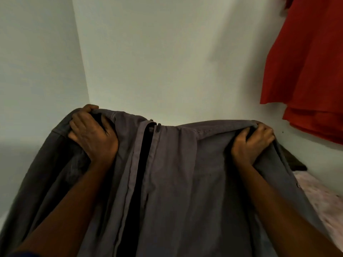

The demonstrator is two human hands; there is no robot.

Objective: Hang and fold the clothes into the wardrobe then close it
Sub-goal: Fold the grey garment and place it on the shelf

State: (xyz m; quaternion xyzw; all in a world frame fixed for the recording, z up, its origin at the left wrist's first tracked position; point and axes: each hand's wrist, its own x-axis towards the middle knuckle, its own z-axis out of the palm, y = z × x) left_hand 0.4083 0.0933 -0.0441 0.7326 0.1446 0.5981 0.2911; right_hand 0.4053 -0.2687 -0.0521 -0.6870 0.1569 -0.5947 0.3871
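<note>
Grey, creased woven jacket [176, 173] bunched in hands [93, 134] [252, 143].

The bare left forearm [70, 201] and bare right forearm [274, 201] rise from the lower corners of the view, stretched forward and well apart. The left hand [93, 135] shows its back, fingers curled over the top edge of a grey woven garment with a dark zip [176, 173], thumb on the near side. The right hand [253, 143], slightly lower in view, clenches the same edge, knuckles up, fingertips tucked into a bunched fold.
</note>
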